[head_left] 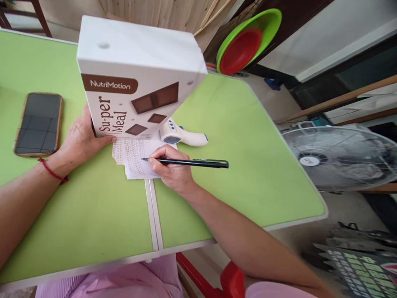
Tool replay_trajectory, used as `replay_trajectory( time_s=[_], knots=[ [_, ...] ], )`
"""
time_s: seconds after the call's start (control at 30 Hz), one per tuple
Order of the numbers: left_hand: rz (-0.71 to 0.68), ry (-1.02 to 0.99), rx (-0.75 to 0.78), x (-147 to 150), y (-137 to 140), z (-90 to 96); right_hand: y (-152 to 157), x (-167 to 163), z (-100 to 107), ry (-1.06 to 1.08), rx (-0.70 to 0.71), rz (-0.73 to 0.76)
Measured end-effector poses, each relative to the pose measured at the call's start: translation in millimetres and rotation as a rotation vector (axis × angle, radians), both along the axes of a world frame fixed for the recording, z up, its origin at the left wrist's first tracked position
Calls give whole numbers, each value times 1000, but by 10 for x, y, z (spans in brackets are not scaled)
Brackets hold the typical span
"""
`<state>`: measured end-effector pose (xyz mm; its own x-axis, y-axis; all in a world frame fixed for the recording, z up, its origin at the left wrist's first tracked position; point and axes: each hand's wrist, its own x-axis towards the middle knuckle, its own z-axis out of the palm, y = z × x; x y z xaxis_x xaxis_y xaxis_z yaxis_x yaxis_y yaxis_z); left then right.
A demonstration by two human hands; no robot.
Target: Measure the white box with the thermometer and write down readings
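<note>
My left hand grips the lower left edge of a white NutriMotion box, its thumb across the bottom front and its other fingers hidden behind. The box stands upright, leaning slightly. In my right hand is a black pen, pinched between thumb and fingers. Its tip rests on or just over a small stack of handwritten paper, partly covered by the box. Just beyond my right hand lies a white infrared thermometer with blue buttons, its far end tucked behind the box.
A phone in a brown case lies left of my left hand. The green folding table has a metal seam down its middle. Off its right side are a fan and green and red basins. Part of a red stool shows below.
</note>
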<state>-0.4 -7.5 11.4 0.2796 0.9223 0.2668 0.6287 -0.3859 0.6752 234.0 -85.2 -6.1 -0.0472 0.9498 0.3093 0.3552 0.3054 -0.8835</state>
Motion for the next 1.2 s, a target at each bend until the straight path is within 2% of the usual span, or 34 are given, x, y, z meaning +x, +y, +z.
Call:
replay_trajectory(
  time_s=[0.13, 0.53, 1.2],
  knots=[
    [0, 12, -4, -1, 4, 9, 9, -3, 9, -12, 43, -43],
    [-11, -5, -3, 10, 7, 20, 13, -4, 11, 10, 34, 9],
    [-29, 7, 42, -3, 3, -15, 18, -7, 11, -72, 138, -38]
  ],
)
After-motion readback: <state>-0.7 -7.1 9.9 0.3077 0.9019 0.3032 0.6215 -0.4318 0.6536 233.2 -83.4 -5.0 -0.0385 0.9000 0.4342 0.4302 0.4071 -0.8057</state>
